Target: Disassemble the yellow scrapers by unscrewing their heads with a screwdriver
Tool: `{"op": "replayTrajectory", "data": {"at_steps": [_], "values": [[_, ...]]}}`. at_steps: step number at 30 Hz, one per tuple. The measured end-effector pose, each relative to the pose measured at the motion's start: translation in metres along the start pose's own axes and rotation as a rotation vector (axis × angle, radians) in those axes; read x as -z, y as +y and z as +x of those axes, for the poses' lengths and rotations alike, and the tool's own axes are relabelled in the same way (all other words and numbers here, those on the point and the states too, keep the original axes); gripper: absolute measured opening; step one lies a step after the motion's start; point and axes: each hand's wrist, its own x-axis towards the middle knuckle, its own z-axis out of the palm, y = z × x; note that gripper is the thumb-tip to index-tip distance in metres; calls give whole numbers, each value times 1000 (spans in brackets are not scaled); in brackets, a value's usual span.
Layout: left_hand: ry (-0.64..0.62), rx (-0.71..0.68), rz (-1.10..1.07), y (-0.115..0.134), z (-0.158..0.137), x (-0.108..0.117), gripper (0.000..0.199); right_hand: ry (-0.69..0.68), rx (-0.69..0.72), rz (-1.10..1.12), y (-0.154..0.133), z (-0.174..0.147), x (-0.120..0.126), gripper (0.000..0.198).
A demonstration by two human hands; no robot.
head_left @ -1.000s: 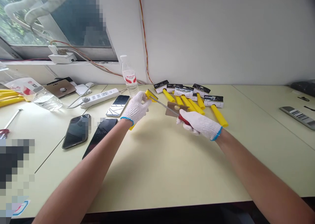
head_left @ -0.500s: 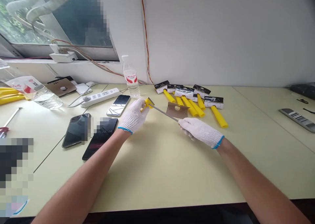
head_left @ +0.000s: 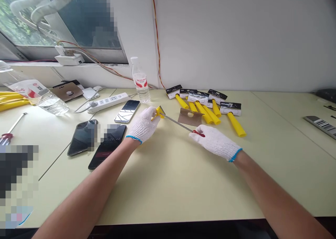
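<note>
My left hand (head_left: 146, 123), in a white knit glove with a blue cuff, is closed round a yellow scraper (head_left: 160, 112). Only its head with a metallic edge shows; the handle is largely hidden by the glove. My right hand (head_left: 214, 141), gloved alike, grips the red handle of a screwdriver (head_left: 180, 122). The long metal shaft points left, its tip at the scraper head. Behind the shaft a folded brown card (head_left: 190, 117) with a hole stands on the table.
Several yellow-handled tools with card sleeves (head_left: 231, 109) lie at the back. On the left are a black phone (head_left: 82, 137), a phone showing a timer (head_left: 112, 137), a lighter phone (head_left: 127, 111), a power strip (head_left: 110, 102), an upright bottle (head_left: 141, 83), a lying bottle (head_left: 44, 95) and another screwdriver (head_left: 6, 137).
My right hand has shifted slightly right and turned, so the screwdriver's red handle now shows. The left hand still holds the scraper in almost the same place. The view has shifted slightly.
</note>
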Motion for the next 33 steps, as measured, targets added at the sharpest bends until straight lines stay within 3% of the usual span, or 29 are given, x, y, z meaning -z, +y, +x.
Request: {"op": "replayTrajectory", "data": {"at_steps": [3,8,14,19,24,28,33], "values": [[-13,14,-20,2,0,1,13,15,86,34,-2,0,1,58],[-55,83,-46,7,0,5,13,1,-41,48,-4,-2,1,40],[-68,154,-125,9,-2,9,15,78,108,23,-9,-4,0,50],[-92,189,-204,9,-3,11,17,38,14,13,-11,-5,-2,44],[-86,178,-189,11,-3,11,16,54,90,16,-9,-3,0,47],[-95,171,-175,13,-4,13,16,64,-6,-6,-9,-2,-2,39],[-97,179,-166,12,-4,15,16,94,108,-16,-10,0,-2,47]]}}
